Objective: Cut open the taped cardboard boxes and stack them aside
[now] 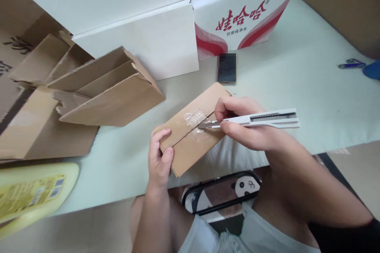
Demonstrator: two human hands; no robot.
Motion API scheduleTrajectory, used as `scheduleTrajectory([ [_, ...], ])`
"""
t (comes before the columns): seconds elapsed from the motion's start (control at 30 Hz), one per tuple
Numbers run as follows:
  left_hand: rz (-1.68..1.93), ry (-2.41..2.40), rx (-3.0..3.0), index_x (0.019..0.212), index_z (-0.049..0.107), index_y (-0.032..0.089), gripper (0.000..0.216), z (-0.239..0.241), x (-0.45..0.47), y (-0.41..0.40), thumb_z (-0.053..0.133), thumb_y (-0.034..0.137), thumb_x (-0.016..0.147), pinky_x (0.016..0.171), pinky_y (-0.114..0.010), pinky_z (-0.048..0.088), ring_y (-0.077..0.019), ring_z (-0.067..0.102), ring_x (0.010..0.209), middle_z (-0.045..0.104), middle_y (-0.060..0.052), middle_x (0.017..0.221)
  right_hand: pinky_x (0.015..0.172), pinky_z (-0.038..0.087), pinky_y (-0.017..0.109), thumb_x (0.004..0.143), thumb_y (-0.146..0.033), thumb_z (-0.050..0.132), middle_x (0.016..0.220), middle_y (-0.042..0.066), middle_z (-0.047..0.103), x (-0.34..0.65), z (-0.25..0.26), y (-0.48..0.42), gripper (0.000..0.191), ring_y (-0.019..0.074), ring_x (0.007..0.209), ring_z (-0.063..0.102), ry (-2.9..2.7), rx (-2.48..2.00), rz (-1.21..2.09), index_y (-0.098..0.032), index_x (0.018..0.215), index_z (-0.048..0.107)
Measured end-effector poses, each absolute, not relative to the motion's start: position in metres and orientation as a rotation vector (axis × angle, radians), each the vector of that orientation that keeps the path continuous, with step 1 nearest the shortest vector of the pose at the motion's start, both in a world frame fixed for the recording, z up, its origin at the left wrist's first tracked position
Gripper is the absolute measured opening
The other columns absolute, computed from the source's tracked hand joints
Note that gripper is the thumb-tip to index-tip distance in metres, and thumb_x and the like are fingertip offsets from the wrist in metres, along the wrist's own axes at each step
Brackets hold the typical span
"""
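I see right hand [240, 126] gripping knife [267, 119], blade pointing 9 o'clock; left hand [158, 160] clamps box [185, 148], axis 8-to-2

Makeshift parcel-handling corner, more home storeroom than shop.
A pale green worktop [297, 71] is crowded with cartons: a red-and-white bottled-water carton [243, 16] at the back, plain white boxes [133, 27] stacked to its left, opened brown cardboard boxes [103, 91] further left, another brown carton [341, 0] to its right. In front of it are a phone [227, 68], a small taped box [190, 152] and a white utility knife [267, 119]; a panda-print seat [225, 193] sits below.
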State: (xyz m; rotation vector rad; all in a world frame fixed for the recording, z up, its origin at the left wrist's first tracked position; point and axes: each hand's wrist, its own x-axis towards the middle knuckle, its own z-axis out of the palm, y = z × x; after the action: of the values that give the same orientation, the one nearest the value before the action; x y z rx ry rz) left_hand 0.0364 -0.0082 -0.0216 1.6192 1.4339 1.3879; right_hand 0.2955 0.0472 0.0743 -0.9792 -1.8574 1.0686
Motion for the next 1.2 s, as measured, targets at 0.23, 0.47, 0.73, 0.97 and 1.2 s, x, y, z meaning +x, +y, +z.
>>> scheduleTrajectory([
  [0.23, 1.384, 1.42, 1.62, 0.117, 0.069, 0.027, 0.041, -0.0229, 0.0348, -0.0084, 0.063, 0.058, 0.091, 0.103, -0.042, 0.049, -0.0294, 0.059, 0.12, 0.064, -0.008, 0.121, 0.05, 0.03, 0.025, 0.072, -0.029, 0.051, 0.055, -0.005, 0.046, 0.2946, 0.0747, 0.0465, 0.008, 0.0095, 0.05, 0.039, -1.858, -0.996, 1.071, -0.022, 0.069, 0.048],
  [0.47, 1.409, 1.383, 1.644, 0.119, 0.069, 0.029, 0.036, -0.0238, 0.0357, -0.0082, 0.063, 0.053, 0.092, 0.105, -0.041, 0.047, -0.0284, 0.058, 0.121, 0.064, -0.007, 0.124, 0.049, 0.03, 0.025, 0.072, -0.029, 0.051, 0.055, -0.005, 0.046, 0.294, 0.0747, 0.0465, 0.009, 0.0097, 0.05, 0.038, -1.858, -1.009, 1.057, -0.022, 0.069, 0.048],
  [0.73, 1.378, 1.446, 1.612, 0.116, 0.069, 0.027, 0.043, -0.0214, 0.0356, -0.0091, 0.063, 0.06, 0.089, 0.105, -0.043, 0.047, -0.0296, 0.059, 0.12, 0.065, -0.008, 0.121, 0.052, 0.029, 0.026, 0.073, -0.029, 0.052, 0.056, -0.005, 0.046, 0.295, 0.074, 0.047, 0.009, 0.0093, 0.051, 0.038, -1.864, -0.989, 1.062, -0.022, 0.069, 0.047],
  [0.97, 1.371, 1.44, 1.622, 0.116, 0.068, 0.027, 0.043, -0.0199, 0.0364, -0.0083, 0.063, 0.06, 0.09, 0.105, -0.044, 0.047, -0.0299, 0.059, 0.119, 0.064, -0.008, 0.121, 0.051, 0.03, 0.026, 0.073, -0.028, 0.051, 0.055, -0.005, 0.045, 0.2942, 0.0743, 0.0468, 0.008, 0.0095, 0.05, 0.038, -1.857, -0.99, 1.059, -0.022, 0.069, 0.047],
  [1.2, 1.387, 1.419, 1.624, 0.117, 0.069, 0.028, 0.04, -0.0206, 0.037, -0.0085, 0.063, 0.058, 0.091, 0.105, -0.043, 0.047, -0.0295, 0.059, 0.119, 0.064, -0.008, 0.12, 0.05, 0.03, 0.026, 0.073, -0.028, 0.052, 0.055, -0.005, 0.045, 0.2937, 0.0742, 0.0464, 0.009, 0.0096, 0.05, 0.037, -1.857, -0.992, 1.052, -0.022, 0.068, 0.047],
])
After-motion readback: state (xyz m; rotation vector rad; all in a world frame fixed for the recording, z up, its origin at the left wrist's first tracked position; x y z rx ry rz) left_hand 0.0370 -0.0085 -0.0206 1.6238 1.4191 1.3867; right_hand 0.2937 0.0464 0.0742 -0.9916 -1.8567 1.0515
